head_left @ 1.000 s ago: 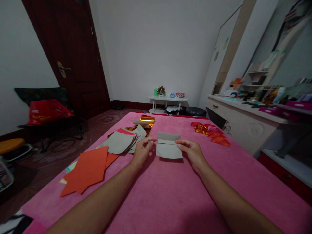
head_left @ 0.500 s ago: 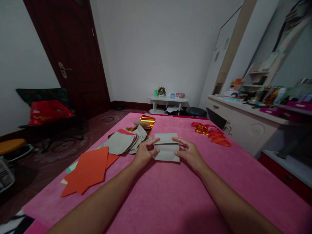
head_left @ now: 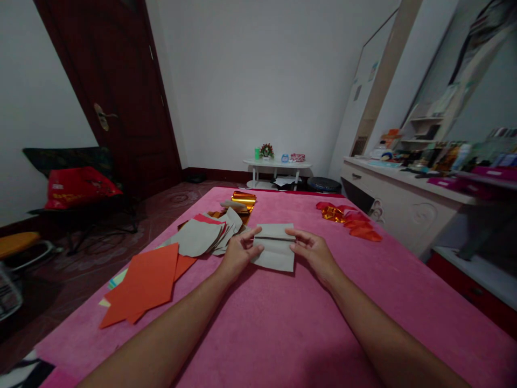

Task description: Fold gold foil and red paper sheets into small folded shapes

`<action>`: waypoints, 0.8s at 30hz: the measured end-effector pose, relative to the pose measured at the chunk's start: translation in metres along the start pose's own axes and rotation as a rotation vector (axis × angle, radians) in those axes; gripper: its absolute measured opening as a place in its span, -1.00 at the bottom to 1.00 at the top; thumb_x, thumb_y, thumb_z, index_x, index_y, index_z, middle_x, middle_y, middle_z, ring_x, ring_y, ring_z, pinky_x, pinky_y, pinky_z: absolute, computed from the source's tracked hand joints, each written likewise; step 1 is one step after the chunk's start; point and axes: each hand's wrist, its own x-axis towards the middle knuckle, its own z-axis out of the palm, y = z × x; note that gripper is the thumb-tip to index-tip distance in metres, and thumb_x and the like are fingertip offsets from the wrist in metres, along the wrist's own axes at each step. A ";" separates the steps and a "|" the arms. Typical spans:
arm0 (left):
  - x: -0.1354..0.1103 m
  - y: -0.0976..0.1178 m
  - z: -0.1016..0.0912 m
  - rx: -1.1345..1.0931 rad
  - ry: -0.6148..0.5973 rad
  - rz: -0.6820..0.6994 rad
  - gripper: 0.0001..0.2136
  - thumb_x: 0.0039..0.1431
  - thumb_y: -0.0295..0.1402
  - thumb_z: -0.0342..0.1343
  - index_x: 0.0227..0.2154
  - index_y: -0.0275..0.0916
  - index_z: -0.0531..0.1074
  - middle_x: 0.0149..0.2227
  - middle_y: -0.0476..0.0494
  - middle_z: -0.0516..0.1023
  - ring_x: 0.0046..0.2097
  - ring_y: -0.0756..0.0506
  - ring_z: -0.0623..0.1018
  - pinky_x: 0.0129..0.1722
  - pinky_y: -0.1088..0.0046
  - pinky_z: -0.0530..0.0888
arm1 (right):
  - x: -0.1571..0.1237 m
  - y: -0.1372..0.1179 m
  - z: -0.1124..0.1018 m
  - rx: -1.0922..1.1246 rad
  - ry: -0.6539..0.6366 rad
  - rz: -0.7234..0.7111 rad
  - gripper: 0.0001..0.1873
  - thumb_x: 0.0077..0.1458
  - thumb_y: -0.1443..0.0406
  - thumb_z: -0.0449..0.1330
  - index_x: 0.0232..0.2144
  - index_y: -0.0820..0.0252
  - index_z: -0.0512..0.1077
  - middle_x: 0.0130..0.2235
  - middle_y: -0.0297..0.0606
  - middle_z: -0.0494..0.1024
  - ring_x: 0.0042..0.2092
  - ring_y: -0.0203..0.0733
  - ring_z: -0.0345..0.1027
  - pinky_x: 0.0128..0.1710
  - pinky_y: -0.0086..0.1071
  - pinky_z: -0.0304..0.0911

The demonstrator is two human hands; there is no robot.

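A small grey sheet of paper [head_left: 274,259] with a raised fold across it is held just above the pink cloth, in the middle of the view. On its left edge my left hand [head_left: 241,250] is closed, thumb and fingers pinching near the crease. From the other side my right hand [head_left: 313,249] pinches the right edge the same way. A loose pile of grey paper sheets [head_left: 197,237], with a bit of red showing, lies just beyond my left hand. Orange paper sheets [head_left: 147,280] rest nearer to me on the left.
A pink cloth [head_left: 258,328] covers the table. At its far end lies a shiny gold foil roll [head_left: 244,200]; red and gold crumpled pieces [head_left: 351,222] are at the right. A dresser [head_left: 404,194] stands right, a chair with a red bag [head_left: 81,186] left.
The grey paper has tilted slightly, its near edge shifting a little left and toward me. Both hands keep their pinch on it. The camera view has shifted very slightly.
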 end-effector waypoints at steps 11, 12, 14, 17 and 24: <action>-0.004 0.005 0.001 0.046 -0.024 0.055 -0.37 -0.19 -0.41 0.34 0.05 -0.21 0.40 -0.16 -0.14 0.50 -0.28 -0.02 0.50 -0.32 0.53 0.41 | 0.001 0.001 -0.001 -0.026 0.086 0.006 -0.59 -0.21 0.19 0.37 -0.24 0.25 0.55 -0.36 -0.21 0.60 -0.36 -0.17 0.43 -0.33 -0.33 0.30; -0.004 0.004 0.001 0.035 -0.034 0.049 -0.37 -0.19 -0.41 0.34 0.05 -0.22 0.39 -0.15 -0.15 0.50 -0.28 -0.03 0.50 -0.32 0.52 0.42 | 0.001 0.001 -0.001 -0.028 0.087 0.004 -0.59 -0.21 0.19 0.37 -0.25 0.25 0.55 -0.35 -0.21 0.60 -0.36 -0.17 0.43 -0.32 -0.33 0.30; -0.003 0.002 0.000 0.028 -0.033 0.032 -0.39 -0.20 -0.40 0.35 0.03 -0.25 0.42 -0.16 -0.17 0.52 -0.29 -0.04 0.51 -0.31 0.49 0.43 | 0.001 0.001 -0.001 -0.032 0.092 -0.002 -0.61 -0.21 0.20 0.37 -0.26 0.24 0.56 -0.33 -0.21 0.61 -0.34 -0.17 0.43 -0.31 -0.33 0.30; -0.002 0.000 0.000 0.003 -0.027 -0.007 -0.42 -0.23 -0.38 0.37 -0.03 -0.28 0.47 -0.22 -0.20 0.57 -0.32 -0.06 0.52 -0.29 0.45 0.44 | 0.001 0.001 -0.001 -0.041 0.095 -0.011 -0.63 -0.23 0.22 0.37 -0.29 0.22 0.57 -0.30 -0.22 0.61 -0.31 -0.16 0.43 -0.28 -0.32 0.30; -0.002 0.001 0.000 -0.016 0.000 0.004 -0.53 -0.25 -0.38 0.38 -0.15 -0.31 0.54 -0.28 -0.18 0.59 -0.34 -0.05 0.52 -0.30 0.46 0.43 | 0.001 -0.001 -0.002 -0.084 0.083 -0.027 -0.69 -0.18 0.25 0.30 -0.30 0.21 0.59 -0.29 -0.21 0.62 -0.31 -0.16 0.43 -0.27 -0.32 0.29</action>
